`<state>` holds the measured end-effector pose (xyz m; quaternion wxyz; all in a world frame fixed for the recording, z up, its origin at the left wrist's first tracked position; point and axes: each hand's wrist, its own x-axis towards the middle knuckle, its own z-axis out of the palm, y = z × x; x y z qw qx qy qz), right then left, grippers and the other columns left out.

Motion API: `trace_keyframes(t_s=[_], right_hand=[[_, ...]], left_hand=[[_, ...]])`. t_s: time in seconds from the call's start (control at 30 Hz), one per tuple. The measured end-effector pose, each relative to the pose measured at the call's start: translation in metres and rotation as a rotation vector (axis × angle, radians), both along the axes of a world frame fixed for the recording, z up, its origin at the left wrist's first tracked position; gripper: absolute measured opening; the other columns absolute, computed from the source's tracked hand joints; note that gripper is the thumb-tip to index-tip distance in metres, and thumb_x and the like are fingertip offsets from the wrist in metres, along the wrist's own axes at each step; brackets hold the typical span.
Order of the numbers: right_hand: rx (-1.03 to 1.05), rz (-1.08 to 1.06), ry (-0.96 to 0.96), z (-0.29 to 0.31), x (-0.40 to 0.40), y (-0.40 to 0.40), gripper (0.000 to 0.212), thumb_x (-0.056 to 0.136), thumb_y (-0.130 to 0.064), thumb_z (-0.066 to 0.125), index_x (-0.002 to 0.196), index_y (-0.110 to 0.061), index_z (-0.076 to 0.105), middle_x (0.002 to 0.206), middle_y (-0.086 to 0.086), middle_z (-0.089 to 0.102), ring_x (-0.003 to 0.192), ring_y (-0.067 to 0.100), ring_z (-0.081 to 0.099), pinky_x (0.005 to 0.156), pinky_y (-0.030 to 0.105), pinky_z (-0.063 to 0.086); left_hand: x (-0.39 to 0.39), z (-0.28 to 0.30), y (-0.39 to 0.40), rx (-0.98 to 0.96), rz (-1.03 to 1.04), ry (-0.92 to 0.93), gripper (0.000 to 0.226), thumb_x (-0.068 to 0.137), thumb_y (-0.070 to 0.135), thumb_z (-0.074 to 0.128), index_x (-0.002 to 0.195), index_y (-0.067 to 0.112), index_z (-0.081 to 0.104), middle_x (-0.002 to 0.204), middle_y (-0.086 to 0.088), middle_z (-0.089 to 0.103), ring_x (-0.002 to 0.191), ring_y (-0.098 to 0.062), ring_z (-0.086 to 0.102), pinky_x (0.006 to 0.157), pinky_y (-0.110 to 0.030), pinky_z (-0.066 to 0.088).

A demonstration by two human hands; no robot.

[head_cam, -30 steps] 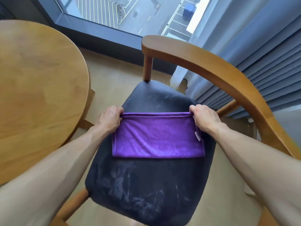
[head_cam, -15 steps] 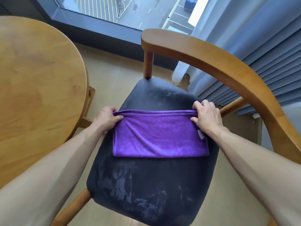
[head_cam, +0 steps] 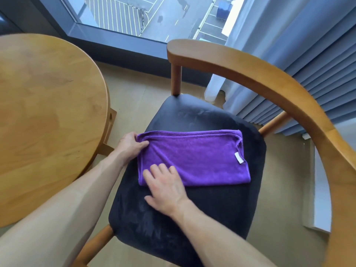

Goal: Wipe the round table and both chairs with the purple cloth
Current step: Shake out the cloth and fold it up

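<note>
The purple cloth, folded into a rectangle with a small white tag at its right side, lies flat on the black seat of a wooden chair. My left hand pinches the cloth's far left corner. My right hand rests flat with fingers spread on the cloth's near left corner and the seat. The round wooden table stands to the left of the chair. Pale smears show on the seat's near part.
The chair's curved wooden backrest arcs around the right side. Grey-blue curtains hang behind it, and a window with a dark sill runs along the back. Light wooden floor shows between table and chair.
My right hand let go of the cloth's far right corner and moved left and nearer, landing flat on the near left corner. The left hand kept its corner.
</note>
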<state>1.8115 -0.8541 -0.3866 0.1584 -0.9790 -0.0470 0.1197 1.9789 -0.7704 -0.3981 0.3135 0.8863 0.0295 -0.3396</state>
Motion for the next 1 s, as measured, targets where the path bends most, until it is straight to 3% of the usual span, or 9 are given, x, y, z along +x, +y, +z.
trace_keyframes(t_s=[0.1,0.23,0.37,0.43,0.63,0.73,0.8,0.9,1.0], right_hand=[[-0.005,-0.082,0.034,-0.008,0.017,0.026,0.049,0.077,-0.033,0.072,0.117,-0.018,0.048,0.112,0.005,0.052,0.101,0.027,0.051,0.085,0.046,0.042],[0.092,-0.164,-0.004,-0.008,0.027,0.026,0.025,0.085,-0.007,0.057,0.108,-0.012,0.054,0.103,0.008,0.059,0.097,0.032,0.057,0.08,0.045,0.043],[0.432,-0.508,-0.148,0.013,0.01,-0.009,0.009,0.081,-0.013,0.052,0.09,-0.015,0.051,0.087,0.004,0.057,0.079,0.029,0.056,0.064,0.04,0.042],[0.553,-0.761,-0.24,0.023,-0.011,-0.04,0.01,0.076,-0.011,0.053,0.085,-0.017,0.05,0.081,-0.002,0.054,0.074,0.022,0.052,0.066,0.034,0.04],[0.468,-1.335,-0.261,0.021,-0.074,-0.124,0.017,0.077,-0.001,0.06,0.078,-0.014,0.048,0.071,-0.001,0.054,0.067,0.023,0.048,0.063,0.026,0.028],[0.386,-1.466,-0.127,0.006,-0.085,-0.151,0.011,0.084,-0.008,0.061,0.089,-0.012,0.052,0.09,0.006,0.058,0.085,0.03,0.054,0.068,0.031,0.031],[0.303,-1.508,0.01,-0.003,-0.088,-0.165,0.02,0.091,-0.022,0.061,0.106,-0.01,0.055,0.111,0.01,0.055,0.104,0.032,0.054,0.081,0.036,0.039],[0.315,-1.431,0.116,-0.011,-0.089,-0.177,0.04,0.091,-0.038,0.062,0.116,-0.009,0.051,0.118,0.01,0.054,0.11,0.031,0.054,0.089,0.036,0.043],[0.306,-1.398,0.173,-0.016,-0.086,-0.185,0.047,0.085,-0.045,0.069,0.109,-0.008,0.05,0.112,0.008,0.053,0.101,0.026,0.054,0.081,0.033,0.04]], left_hand=[[0.002,-0.002,0.002,-0.011,-0.01,0.016,0.026,0.092,0.024,0.069,0.112,0.009,0.062,0.106,-0.011,0.066,0.102,-0.03,0.064,0.094,-0.048,0.055],[0.01,0.009,-0.006,0.029,-0.045,0.048,0.014,0.092,0.019,0.066,0.1,0.007,0.067,0.098,-0.014,0.07,0.094,-0.031,0.066,0.088,-0.047,0.057],[0.01,0.042,-0.037,-0.067,-0.027,0.122,0.006,0.086,0.01,0.062,0.087,0.005,0.061,0.072,-0.012,0.06,0.056,-0.023,0.058,0.046,-0.028,0.051],[0.002,0.056,-0.066,-0.158,-0.033,0.177,0.005,0.086,0.008,0.06,0.091,0.005,0.06,0.069,-0.015,0.058,0.05,-0.022,0.058,0.04,-0.026,0.05],[-0.06,0.053,-0.181,-0.275,-0.151,0.256,0.009,0.081,0.004,0.06,0.08,0.008,0.052,0.062,-0.021,0.065,0.051,-0.028,0.069,0.05,-0.038,0.06],[-0.083,0.039,-0.221,-0.321,-0.228,0.254,0.013,0.083,0.02,0.067,0.088,0.009,0.061,0.069,-0.01,0.068,0.064,-0.02,0.07,0.062,-0.037,0.063],[-0.087,0.03,-0.229,-0.301,-0.239,0.251,0.023,0.083,0.029,0.069,0.093,0.008,0.067,0.076,-0.008,0.069,0.073,-0.02,0.07,0.069,-0.037,0.064],[-0.086,0.021,-0.214,-0.186,-0.184,0.026,0.014,0.081,0.021,0.063,0.093,0.013,0.065,0.093,-0.008,0.072,0.093,-0.026,0.069,0.081,-0.038,0.058],[-0.089,0.019,-0.173,0.095,-0.148,-0.251,0.029,0.083,0.027,0.063,0.107,0.014,0.055,0.116,-0.007,0.057,0.106,-0.029,0.059,0.083,-0.039,0.049]])
